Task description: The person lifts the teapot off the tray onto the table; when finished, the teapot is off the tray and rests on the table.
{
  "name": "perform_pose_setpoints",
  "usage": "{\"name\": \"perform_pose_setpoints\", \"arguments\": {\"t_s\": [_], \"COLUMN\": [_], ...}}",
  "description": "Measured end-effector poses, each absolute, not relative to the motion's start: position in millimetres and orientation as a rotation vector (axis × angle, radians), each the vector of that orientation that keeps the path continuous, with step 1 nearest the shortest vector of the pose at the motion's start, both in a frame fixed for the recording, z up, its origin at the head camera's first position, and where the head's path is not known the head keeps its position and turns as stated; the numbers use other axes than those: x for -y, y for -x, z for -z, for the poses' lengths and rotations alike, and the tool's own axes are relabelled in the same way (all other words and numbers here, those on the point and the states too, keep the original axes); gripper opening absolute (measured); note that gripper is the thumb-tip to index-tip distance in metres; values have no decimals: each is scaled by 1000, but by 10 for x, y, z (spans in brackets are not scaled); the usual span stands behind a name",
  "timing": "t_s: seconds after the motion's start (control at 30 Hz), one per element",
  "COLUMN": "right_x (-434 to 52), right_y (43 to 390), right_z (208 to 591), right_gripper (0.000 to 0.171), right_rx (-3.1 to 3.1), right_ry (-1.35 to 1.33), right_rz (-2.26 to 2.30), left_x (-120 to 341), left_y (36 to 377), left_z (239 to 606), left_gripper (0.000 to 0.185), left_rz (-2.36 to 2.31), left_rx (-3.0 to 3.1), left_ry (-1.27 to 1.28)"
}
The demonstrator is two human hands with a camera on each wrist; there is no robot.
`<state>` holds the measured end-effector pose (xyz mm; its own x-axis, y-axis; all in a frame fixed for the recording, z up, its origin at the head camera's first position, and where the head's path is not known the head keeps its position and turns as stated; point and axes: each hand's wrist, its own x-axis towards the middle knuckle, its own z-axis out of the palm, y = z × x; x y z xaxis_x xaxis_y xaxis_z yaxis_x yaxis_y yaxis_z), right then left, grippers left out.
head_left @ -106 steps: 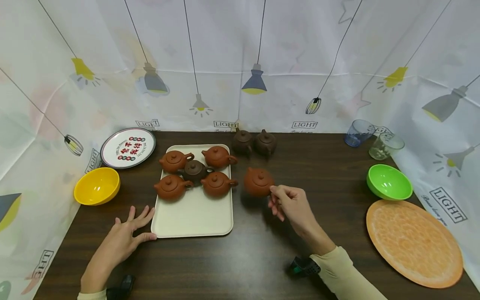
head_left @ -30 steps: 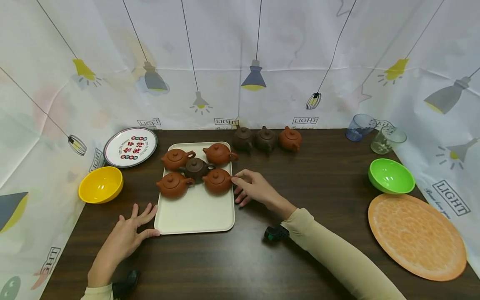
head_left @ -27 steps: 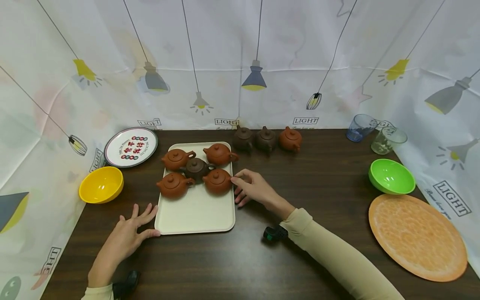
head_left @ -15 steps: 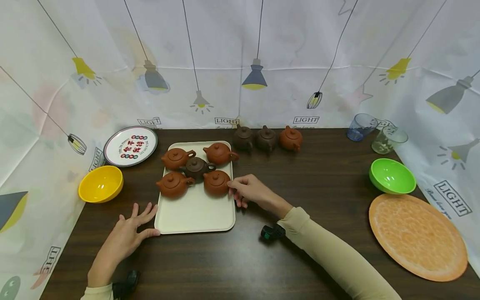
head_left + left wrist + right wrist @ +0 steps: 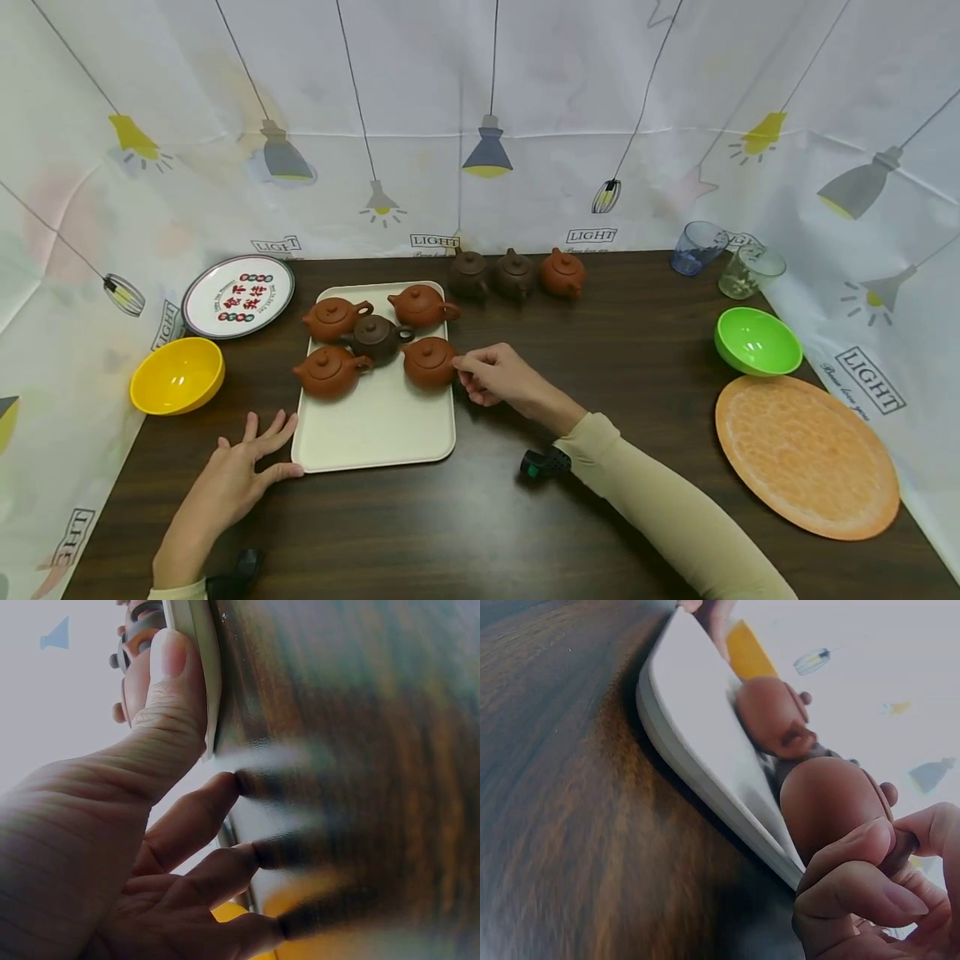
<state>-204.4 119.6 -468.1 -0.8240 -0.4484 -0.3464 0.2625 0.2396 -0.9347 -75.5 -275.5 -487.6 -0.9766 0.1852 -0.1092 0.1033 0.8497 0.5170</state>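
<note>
While your right hand [image 5: 491, 377] is pinching the handle of the reddish clay teapot [image 5: 428, 362] at the right edge of the cream tray [image 5: 375, 433], just left of the frame's centre, your left hand [image 5: 243, 467] is lying open and spread on the tabletop [image 5: 600, 392], thumb pressing against the tray's lower left corner. The pot is looking like unglazed clay, so you are probably handling something stiff, fairly weighty for its size, brittle, and carrying a loose lid that may be sliding off if you are tilting it. The handle you are gripping seems the natural hold; keeping the pot upright looks wise. In the right wrist view your curled fingers [image 5: 855, 889] are closing round the handle with the body sitting right at the tray's raised rim, which you are likely needing to clear. To the left the dark teapot [image 5: 375, 337] and three more reddish teapots [image 5: 327, 372] are crowding close, nearly touching, so room that way is looking tight. To the right the tabletop is lying open through the middle of the frame, with three teapots in a row [image 5: 516, 273] at upper centre and the green bowl [image 5: 756, 342] and orange plate [image 5: 806, 454] well apart at the right.
</note>
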Motion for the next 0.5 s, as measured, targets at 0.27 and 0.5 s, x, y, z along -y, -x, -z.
{"name": "perform_pose_setpoints", "arguments": {"t_s": [0.27,0.5], "right_x": [-1621,-2108], "right_y": [2014,2032], "right_z": [4596,4605], "right_gripper": [44,43], "right_rx": [-1955,-1984], "right_ry": [125,31], "right_rz": [1716,1825], "left_x": [2707,2707], "left_y": [758,761], "left_z": [4798,4797], "left_gripper": [82,82], "left_rz": [-765,-745], "left_rx": [-2844,-2839], "left_ry": [-218,-206]}}
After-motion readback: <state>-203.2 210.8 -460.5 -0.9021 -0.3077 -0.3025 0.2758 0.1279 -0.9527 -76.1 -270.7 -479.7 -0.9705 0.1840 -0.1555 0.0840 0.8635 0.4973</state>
